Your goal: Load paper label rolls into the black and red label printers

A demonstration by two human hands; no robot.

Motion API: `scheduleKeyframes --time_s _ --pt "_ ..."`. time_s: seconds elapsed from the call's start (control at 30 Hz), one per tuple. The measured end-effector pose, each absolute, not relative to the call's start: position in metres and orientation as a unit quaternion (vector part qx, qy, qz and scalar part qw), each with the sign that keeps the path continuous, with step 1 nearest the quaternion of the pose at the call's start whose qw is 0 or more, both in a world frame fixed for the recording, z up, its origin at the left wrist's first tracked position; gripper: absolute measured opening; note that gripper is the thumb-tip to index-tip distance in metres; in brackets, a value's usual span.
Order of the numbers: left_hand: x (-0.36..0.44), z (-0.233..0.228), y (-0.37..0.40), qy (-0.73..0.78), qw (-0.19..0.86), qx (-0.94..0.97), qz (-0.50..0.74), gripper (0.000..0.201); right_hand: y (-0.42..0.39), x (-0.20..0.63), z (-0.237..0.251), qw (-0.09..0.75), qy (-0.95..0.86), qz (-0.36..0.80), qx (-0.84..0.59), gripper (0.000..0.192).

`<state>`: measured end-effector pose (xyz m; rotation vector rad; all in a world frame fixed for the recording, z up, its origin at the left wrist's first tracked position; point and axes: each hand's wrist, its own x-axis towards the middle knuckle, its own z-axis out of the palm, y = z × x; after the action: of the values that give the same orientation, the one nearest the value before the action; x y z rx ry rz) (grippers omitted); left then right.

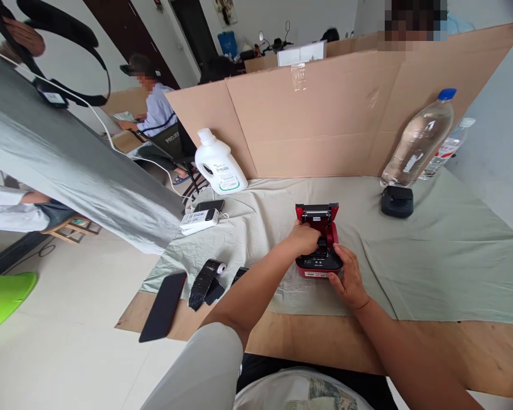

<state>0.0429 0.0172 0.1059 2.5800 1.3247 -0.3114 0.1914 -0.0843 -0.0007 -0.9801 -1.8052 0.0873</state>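
A small red and black portable printer [319, 263] sits on the cloth with its lid [317, 210] raised. My left hand [303, 238] reaches into its open compartment from the left, fingers curled; the fingertips and whatever they grip are hidden. Against the right side and front corner of the printer, my right hand [349, 279] holds it steady with thumb and fingers. Left of my forearm lie a crumpled black strip [203, 283] and a small white paper roll [221, 267]. Another black piece [239, 274] is partly covered by my arm.
A dark phone [163, 307] lies at the table's left edge. Behind stand a white detergent jug [221, 165], a cardboard partition [308, 125], a large water bottle [421, 142] and a smaller bottle [447, 149]. A black box-like object [397, 202] sits right. Other people are beyond the table.
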Motion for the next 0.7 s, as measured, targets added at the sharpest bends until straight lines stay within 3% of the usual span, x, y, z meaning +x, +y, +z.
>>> scheduleKeyframes --time_s 0.13,0.3,0.4,0.53,0.63,0.7 --pt "0.053 0.105 0.020 0.464 0.090 0.868 -0.151 0.022 -0.084 0.192 0.000 0.514 -0.752 0.029 -0.411 0.054" --pt "0.043 0.102 0.009 0.487 0.124 0.864 -0.006 0.028 -0.084 0.192 0.000 0.511 -0.754 0.022 -0.413 0.052" --pt "0.028 0.105 -0.005 0.494 0.212 0.838 0.097 0.033 -0.084 0.192 -0.001 0.513 -0.752 0.023 -0.414 0.051" --pt "-0.023 0.118 -0.015 0.421 0.407 0.780 0.221 0.031 -0.085 0.193 -0.003 0.510 -0.753 0.030 -0.414 0.053" --pt "-0.092 0.125 -0.012 0.421 0.494 0.732 0.206 0.038 -0.085 0.193 -0.004 0.510 -0.754 0.033 -0.413 0.053" --pt "-0.139 0.123 -0.008 0.494 0.491 0.702 0.149 0.043 -0.085 0.193 -0.004 0.513 -0.752 0.028 -0.414 0.053"
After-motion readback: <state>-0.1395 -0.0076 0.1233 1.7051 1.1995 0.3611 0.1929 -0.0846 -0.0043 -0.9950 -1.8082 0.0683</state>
